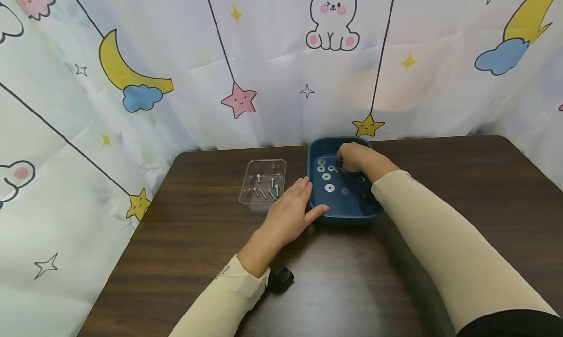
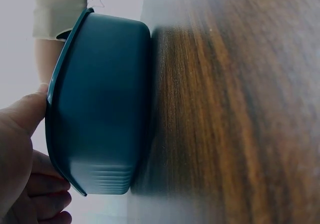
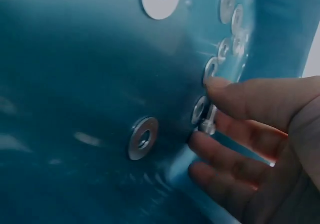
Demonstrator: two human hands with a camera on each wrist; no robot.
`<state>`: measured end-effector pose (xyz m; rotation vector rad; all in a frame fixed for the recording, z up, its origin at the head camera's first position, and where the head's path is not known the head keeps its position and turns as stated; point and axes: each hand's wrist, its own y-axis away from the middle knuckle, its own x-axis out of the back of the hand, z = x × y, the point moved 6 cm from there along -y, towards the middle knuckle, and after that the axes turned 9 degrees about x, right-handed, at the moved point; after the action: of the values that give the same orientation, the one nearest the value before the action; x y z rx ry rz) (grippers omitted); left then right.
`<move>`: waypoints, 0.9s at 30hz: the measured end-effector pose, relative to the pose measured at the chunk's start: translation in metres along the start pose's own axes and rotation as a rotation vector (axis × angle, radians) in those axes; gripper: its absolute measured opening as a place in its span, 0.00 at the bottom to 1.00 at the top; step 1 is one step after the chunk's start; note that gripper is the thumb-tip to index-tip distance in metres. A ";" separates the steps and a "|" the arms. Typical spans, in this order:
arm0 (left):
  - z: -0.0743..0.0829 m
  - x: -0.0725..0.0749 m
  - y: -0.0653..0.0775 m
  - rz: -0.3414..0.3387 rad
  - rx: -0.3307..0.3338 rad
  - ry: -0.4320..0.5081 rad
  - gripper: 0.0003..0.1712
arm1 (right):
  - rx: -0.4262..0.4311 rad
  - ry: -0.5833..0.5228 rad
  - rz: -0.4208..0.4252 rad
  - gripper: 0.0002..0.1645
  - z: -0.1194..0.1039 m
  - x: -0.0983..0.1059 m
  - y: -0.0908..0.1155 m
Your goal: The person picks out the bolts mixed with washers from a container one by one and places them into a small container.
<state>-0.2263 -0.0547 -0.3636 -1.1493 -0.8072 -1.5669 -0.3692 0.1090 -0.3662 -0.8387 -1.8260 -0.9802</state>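
Observation:
A blue plastic bin (image 1: 347, 207) stands near the table's back edge with several flat washers (image 1: 330, 188) on its floor. My left hand (image 1: 288, 212) rests against its near left corner, fingers straight along the left side and thumb on the front rim. Inside the bin is my right hand (image 1: 358, 158), its fingers curled. The right wrist view shows a small metal screw (image 3: 207, 126) between thumb and fingers, with a washer (image 3: 210, 69) at the thumb tip. Part of the screw is hidden behind the thumb.
Left of the bin sits a clear plastic tray (image 1: 246, 180) holding several metal screws (image 1: 262, 193). The dark wooden table (image 1: 198, 239) ends at a patterned curtain (image 1: 272, 43) behind. A black strap device (image 1: 280, 280) is on the left wrist.

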 end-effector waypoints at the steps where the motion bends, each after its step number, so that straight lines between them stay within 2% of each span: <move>1: 0.001 0.000 0.000 -0.001 -0.002 -0.001 0.47 | 0.003 0.006 0.003 0.26 0.000 0.000 0.000; 8: 0.002 0.000 -0.001 -0.008 -0.010 0.006 0.46 | 0.020 0.045 0.035 0.17 0.001 -0.002 0.006; 15: 0.002 -0.001 0.000 -0.005 -0.016 0.006 0.47 | 0.056 0.082 -0.007 0.08 -0.003 -0.004 0.008; 27: 0.000 0.000 0.001 0.003 -0.017 0.017 0.47 | 0.132 0.048 -0.020 0.12 -0.022 0.005 0.017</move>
<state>-0.2250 -0.0550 -0.3636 -1.1473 -0.7821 -1.5823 -0.3491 0.0986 -0.3500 -0.7121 -1.8393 -0.8751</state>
